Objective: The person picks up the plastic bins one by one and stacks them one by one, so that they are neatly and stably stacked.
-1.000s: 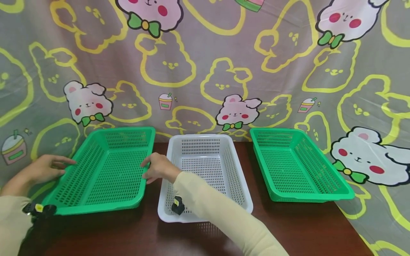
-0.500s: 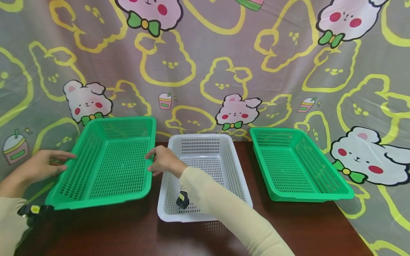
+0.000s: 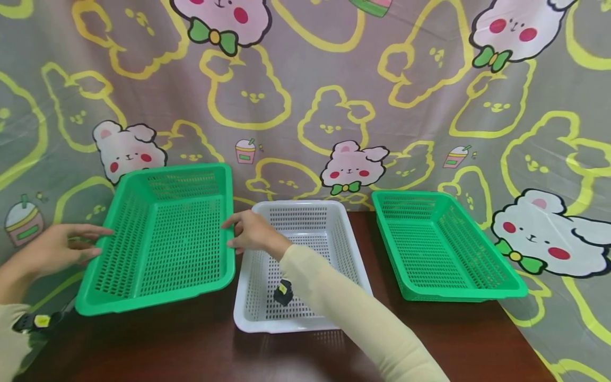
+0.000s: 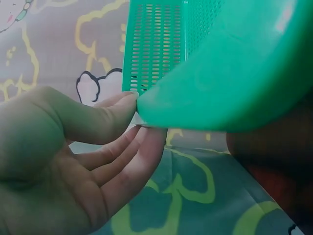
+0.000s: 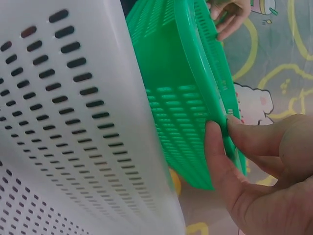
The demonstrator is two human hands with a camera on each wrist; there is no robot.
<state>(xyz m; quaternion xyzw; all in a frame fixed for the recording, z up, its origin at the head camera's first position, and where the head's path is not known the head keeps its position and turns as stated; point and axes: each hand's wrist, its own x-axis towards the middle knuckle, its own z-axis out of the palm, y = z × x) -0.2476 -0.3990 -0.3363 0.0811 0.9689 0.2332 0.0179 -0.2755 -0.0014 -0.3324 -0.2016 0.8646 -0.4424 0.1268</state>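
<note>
A green perforated plastic basket (image 3: 186, 239) on the left is tilted, its right side raised. My left hand (image 3: 59, 246) pinches its left rim; in the left wrist view the thumb (image 4: 105, 117) lies on the rim with the fingers underneath. My right hand (image 3: 253, 232) pinches the right rim, which the right wrist view shows between thumb and fingers (image 5: 217, 152). Nothing lies inside this basket. Close to its right stands a white perforated basket (image 3: 305, 254), partly covered by my right forearm.
Another green basket (image 3: 425, 254) stands at the right on the dark brown table (image 3: 305, 361). Behind everything hangs a grey cloth (image 3: 286, 69) printed with yellow outlines and white rabbits.
The left green basket has risen and shifted slightly right, tilting more, with both hands on its rims. The white and right green baskets have stayed in place.
</note>
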